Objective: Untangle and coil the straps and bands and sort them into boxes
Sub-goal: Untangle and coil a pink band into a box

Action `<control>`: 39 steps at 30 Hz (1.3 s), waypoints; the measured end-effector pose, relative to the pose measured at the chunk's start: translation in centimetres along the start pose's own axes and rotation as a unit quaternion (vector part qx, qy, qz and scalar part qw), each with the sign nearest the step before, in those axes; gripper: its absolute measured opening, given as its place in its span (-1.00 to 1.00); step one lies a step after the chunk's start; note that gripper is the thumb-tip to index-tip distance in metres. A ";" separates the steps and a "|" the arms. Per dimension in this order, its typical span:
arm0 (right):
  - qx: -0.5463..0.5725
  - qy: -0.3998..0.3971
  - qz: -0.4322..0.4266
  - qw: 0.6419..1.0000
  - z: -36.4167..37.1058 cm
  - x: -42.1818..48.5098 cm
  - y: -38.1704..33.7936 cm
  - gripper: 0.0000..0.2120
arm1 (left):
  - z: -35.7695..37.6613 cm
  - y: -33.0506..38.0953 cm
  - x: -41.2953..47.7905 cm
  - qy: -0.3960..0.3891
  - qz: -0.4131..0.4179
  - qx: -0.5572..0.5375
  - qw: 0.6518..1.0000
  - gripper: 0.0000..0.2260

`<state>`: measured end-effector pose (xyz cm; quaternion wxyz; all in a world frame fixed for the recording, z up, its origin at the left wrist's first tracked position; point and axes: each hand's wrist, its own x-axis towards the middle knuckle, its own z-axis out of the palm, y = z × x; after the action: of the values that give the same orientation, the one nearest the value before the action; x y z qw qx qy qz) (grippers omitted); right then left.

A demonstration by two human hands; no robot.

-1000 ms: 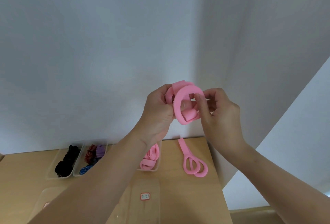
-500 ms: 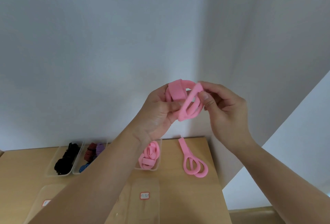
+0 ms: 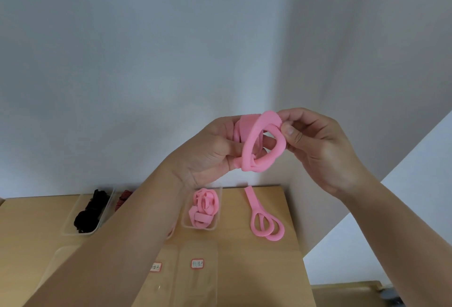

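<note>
You're mid-coil, above the table (image 3: pixel 259 270): your left hand (image 3: pixel 210 151) grips the pink strap (image 3: pixel 254 140); your right hand (image 3: pixel 325 150) pinches its outer loop; the loose end seems hidden; next, tuck it, then drop it into the box (image 3: pixel 201 229).

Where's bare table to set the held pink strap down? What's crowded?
Free: wood between the pink-strap box and the loose pink strap; wood from that strap forward to the table's right edge; wood left of the black-band box. Crowded: the back row of boxes and the labelled clear containers in front.
</note>
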<state>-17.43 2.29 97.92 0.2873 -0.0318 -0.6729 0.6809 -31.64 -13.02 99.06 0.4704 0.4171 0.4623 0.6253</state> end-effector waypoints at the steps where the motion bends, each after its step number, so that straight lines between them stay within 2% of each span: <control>1: 0.006 -0.005 0.002 1.000 0.1 0.0 -0.1 -0.82 | -0.1 0.3 0.0 -0.004 -0.007 0.010 1.000 -0.63; 4: 0.042 -0.025 0.005 0.999 0.4 0.2 -0.4 -0.87 | -0.2 0.6 0.2 -0.025 -0.027 0.041 0.999 -0.65; 10: 0.047 -0.023 0.004 0.999 0.7 0.1 -0.2 -0.80 | 0.1 2.0 0.5 -0.071 -0.066 0.131 0.987 -0.64; 13: -0.011 0.003 -0.048 0.999 0.6 0.4 -0.2 -0.79 | -0.1 2.7 0.8 -0.087 -0.085 0.190 0.974 -0.66; 18: -0.109 0.055 -0.099 0.988 0.6 0.3 -0.7 -0.75 | -1.1 3.0 1.2 -0.067 -0.097 0.200 0.973 -0.69; 21: -0.158 0.076 -0.130 0.976 0.4 0.5 -1.5 -0.81 | 0.2 1.2 1.0 -0.110 -0.122 0.283 0.945 -0.74; 23: -0.209 0.027 -0.130 0.969 0.5 0.8 -2.1 -0.90 | 1.5 -0.2 1.1 -0.127 -0.128 0.273 0.945 -0.77; 25: -0.258 0.015 -0.134 0.957 0.7 0.7 -1.9 -0.88 | 2.0 -1.0 1.3 -0.125 -0.121 0.231 0.957 -0.76; 29: -0.230 0.107 -0.106 0.961 -0.8 0.7 -2.1 -0.78 | 1.0 -1.3 1.2 -0.075 -0.134 0.129 0.980 -0.70; 30: -0.211 0.089 -0.083 0.970 -1.5 0.7 -2.5 -0.83 | 0.9 -1.3 1.0 -0.069 -0.135 0.096 0.984 -0.68; 32: -0.186 -0.028 -0.018 0.982 -2.7 0.5 -2.9 -0.95 | 0.7 -1.2 0.7 -0.059 -0.123 0.043 0.990 -0.64; 34: -0.171 -0.129 0.027 0.977 -3.2 0.3 -2.5 -0.84 | 0.6 -0.9 0.6 -0.055 -0.116 0.027 0.991 -0.59; 39: -0.120 -0.120 0.011 0.985 -2.0 0.5 -1.3 -0.92 | 0.8 -0.7 0.5 -0.063 -0.133 0.040 0.988 -0.60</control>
<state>-16.57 4.20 99.11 0.1908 0.0089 -0.7790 0.5972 -30.82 -12.31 98.61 0.5603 0.4086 0.5079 0.5111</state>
